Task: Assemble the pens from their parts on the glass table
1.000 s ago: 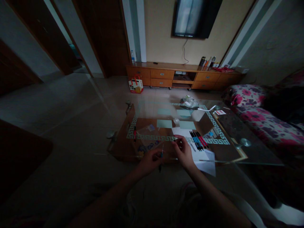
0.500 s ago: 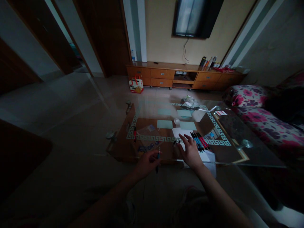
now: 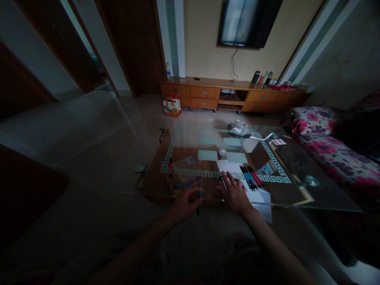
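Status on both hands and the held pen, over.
Left hand gripping blue-and-black pen. Right hand open, palm down. Row of pens close on its right.

Pen [image 3: 200,194] partly hidden (by left grip [image 3: 187,202]); television [image 3: 251,23] cropped at top

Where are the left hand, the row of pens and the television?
Left hand [image 3: 184,204], head view: back of the hand.
Row of pens [image 3: 250,177], head view: a middle pen's barrel.
Television [image 3: 246,23], head view: screen.
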{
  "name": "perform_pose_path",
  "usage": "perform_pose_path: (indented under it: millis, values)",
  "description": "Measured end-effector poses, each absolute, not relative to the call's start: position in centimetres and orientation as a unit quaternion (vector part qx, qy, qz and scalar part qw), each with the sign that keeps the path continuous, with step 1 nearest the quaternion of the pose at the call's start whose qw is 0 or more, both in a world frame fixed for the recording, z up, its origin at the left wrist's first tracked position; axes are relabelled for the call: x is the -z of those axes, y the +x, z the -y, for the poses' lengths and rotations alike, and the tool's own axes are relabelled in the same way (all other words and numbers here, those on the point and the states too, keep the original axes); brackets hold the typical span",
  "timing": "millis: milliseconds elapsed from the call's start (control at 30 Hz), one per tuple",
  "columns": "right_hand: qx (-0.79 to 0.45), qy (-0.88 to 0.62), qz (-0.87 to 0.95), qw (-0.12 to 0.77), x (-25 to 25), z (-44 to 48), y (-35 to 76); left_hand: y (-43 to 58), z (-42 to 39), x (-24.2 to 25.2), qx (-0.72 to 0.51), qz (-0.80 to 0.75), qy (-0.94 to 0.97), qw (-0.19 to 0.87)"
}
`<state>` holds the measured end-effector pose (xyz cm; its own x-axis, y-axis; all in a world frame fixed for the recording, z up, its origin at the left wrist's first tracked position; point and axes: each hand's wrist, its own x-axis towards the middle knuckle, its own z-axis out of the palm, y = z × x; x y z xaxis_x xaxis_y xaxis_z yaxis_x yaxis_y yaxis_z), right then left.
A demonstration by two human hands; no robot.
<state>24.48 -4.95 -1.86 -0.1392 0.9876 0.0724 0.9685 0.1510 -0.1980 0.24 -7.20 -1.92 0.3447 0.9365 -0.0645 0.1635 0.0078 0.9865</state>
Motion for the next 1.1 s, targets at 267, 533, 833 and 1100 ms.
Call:
perform_pose_path:
  millis: [267, 533, 833, 1100]
  values:
    - [-0.06, -0.639, 0.743, 0.189, 1.4, 4.3, 25.2, 0.1, 7.2, 2.7, -0.355, -0.453, 0.599, 0.557]
    - [-0.231, -0.567, 0.652, 0.447, -0.3, 3.5, 24.7, 0.0, 7.4, 3.0, -0.353, -0.465, 0.595, 0.552]
    - [-0.503, -0.482, 0.509, 0.505, 0.1, 3.7, 22.9, -0.2, 8.1, 1.5, -0.274, -0.503, 0.727, 0.378]
    - [-0.514, -0.477, 0.519, 0.488, -0.1, 4.4, 22.0, -0.2, 8.6, 1.1, -0.251, -0.524, 0.767, 0.273]
